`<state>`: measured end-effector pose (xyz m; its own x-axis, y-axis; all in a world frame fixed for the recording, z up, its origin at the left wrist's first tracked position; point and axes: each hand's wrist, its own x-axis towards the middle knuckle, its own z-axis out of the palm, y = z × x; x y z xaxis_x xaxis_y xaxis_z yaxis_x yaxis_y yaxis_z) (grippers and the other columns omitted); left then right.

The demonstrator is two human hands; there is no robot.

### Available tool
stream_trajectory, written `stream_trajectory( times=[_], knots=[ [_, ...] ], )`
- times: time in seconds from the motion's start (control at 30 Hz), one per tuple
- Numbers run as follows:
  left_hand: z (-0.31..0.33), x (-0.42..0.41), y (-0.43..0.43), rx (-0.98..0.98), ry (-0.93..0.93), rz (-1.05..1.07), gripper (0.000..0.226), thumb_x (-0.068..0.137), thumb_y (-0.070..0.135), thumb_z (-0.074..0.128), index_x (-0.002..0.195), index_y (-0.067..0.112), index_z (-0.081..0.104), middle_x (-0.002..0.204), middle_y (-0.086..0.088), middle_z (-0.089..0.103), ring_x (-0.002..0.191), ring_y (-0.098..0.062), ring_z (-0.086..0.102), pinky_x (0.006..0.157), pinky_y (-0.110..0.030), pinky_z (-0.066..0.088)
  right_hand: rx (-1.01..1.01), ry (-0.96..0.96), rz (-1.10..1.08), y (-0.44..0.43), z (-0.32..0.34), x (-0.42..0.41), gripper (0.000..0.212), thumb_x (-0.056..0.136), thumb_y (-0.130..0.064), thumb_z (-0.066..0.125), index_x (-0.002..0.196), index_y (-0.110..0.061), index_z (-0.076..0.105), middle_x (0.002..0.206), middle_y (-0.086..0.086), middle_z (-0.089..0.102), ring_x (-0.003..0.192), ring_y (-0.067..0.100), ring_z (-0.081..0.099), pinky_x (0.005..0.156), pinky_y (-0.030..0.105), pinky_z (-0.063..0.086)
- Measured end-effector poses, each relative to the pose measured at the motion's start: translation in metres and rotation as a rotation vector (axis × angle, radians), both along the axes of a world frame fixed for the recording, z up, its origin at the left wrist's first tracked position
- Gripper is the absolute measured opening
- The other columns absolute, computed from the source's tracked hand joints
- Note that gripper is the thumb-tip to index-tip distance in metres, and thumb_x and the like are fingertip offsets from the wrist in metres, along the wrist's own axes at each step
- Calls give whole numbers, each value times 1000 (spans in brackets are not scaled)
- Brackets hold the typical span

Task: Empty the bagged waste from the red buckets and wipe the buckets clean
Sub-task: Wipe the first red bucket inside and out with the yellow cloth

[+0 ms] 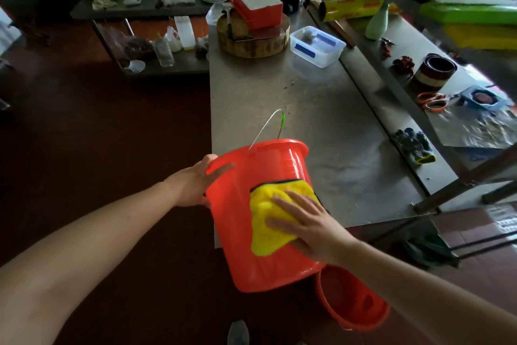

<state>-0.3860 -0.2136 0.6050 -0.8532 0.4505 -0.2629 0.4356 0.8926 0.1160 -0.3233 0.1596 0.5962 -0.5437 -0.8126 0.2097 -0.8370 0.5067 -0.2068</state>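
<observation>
At the steel table's near corner we grip the red bucket's [263, 235] rim with our left hand [195, 185], tilting it steady; our right hand [310, 228], fingers spread flat, presses the yellow cloth [265, 221] against its outer wall to wipe; a second bucket [352, 302] waits below.

A long stainless-steel table [307, 98] stands on a dark reddish-brown floor [112, 134]. A 2-tier metal rack [145, 13] stands beside its far left corner, and a raised steel shelf [405, 45] lines its right side. Bright light shows at upper right.
</observation>
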Motion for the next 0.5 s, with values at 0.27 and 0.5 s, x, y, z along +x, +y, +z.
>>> stream_trajectory(
  times=[0.27, 0.5],
  knots=[
    [40, -3, 54, 233, 403, -218, 65, 94, 35, 59, 152, 21, 32, 161, -21, 22, 138, -41, 40, 110, -54, 40, 45, 37, -46, -3, -12, 51, 69, 87, -42, 64, 150, -47, 38, 167, -1, 22, 152, 38, 22, 109, 63, 38],
    [50, -31, 120, 99, 204, 83, 58, 105, 46, 41, 159, 34, 21, 164, -12, 11, 140, -37, 34, 116, -51, 33, 84, 24, -42, -19, -9, 48, 69, 89, -48, 56, 153, -51, 29, 169, -3, 15, 153, 36, 21, 112, 61, 36]
  ],
)
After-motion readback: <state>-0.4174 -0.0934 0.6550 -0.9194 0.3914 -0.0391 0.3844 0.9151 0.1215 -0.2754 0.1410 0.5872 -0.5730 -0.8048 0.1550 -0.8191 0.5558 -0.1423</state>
